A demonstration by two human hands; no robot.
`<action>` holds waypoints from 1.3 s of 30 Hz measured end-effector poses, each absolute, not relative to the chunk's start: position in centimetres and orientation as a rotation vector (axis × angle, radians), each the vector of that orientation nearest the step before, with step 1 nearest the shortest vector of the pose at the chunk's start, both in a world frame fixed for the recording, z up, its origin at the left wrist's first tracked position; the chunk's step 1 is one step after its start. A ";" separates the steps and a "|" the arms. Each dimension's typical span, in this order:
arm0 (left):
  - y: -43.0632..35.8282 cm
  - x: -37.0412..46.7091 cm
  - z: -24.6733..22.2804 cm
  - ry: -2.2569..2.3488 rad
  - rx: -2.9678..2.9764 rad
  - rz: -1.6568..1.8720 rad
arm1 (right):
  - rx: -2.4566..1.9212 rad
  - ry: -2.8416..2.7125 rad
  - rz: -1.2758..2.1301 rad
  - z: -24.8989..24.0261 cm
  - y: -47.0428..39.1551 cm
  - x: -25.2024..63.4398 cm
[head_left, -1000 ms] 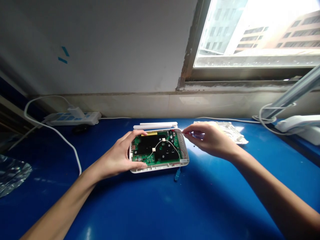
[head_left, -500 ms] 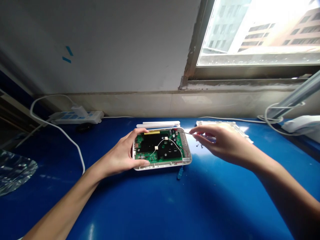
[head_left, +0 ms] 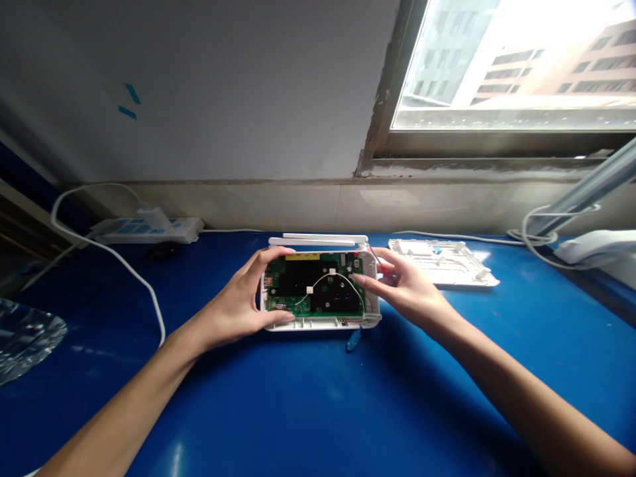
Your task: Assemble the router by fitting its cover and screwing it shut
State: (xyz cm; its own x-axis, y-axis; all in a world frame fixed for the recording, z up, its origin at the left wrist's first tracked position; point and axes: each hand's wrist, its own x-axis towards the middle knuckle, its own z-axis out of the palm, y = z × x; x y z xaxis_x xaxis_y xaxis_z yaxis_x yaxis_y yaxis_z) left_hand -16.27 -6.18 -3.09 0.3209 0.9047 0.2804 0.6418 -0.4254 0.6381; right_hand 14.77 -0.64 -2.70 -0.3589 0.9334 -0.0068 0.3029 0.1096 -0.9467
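An opened white router faces me, its green circuit board with black covering and a white antenna wire showing. My left hand clamps its left end, thumb on the front edge and fingers over the back edge. At the right end is my right hand, thumb reaching over the board and fingers behind the casing. A thin screwdriver with some red near its handle is held in that hand; most of the handle is hidden. White antennas lie along the router's back.
The white cover lies on the blue table to the right. A blue plug is just below the router. Far left are a power strip, a white cable and silvery bag. A lamp arm stands right.
My right hand has moved left onto the router's right end, and the screwdriver now points upward instead of left. The router is tipped slightly. My left hand keeps its grip.
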 end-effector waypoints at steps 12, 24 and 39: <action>-6.8 -15.5 -2.5 1.361 2.134 0.812 | -1.277 -1.905 0.693 -3.1 -1.7 13.8; -6.8 -15.0 -2.2 1.359 2.114 0.886 | -1.334 -2.019 0.449 -2.7 -2.3 13.7; -6.8 -14.7 -2.8 1.375 2.105 0.857 | -1.319 -1.959 0.651 -2.6 -1.9 13.8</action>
